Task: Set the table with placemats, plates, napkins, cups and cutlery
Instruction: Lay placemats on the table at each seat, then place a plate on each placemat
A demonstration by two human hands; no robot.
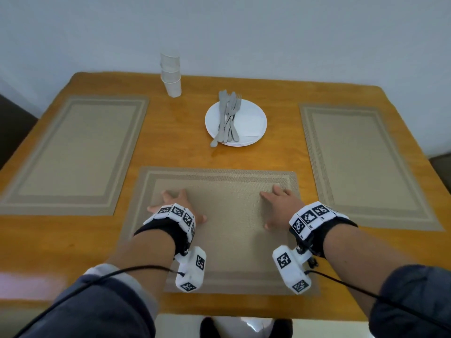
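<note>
Both my hands lie flat with fingers spread, my left hand (174, 203) and right hand (278, 203) pressing the near placemat (227, 230), which sits on my side of the stack of white plates (259, 132). Two more placemats lie left (75, 152) and right (361, 162) of that stack, making three. Forks and knives (228, 118) and a white napkin (251, 123) rest on the plates. About four stacked paper cups (172, 76) stand beyond-left. My wristbands (314, 213) carry black-and-white square markers; their small print is unreadable.
</note>
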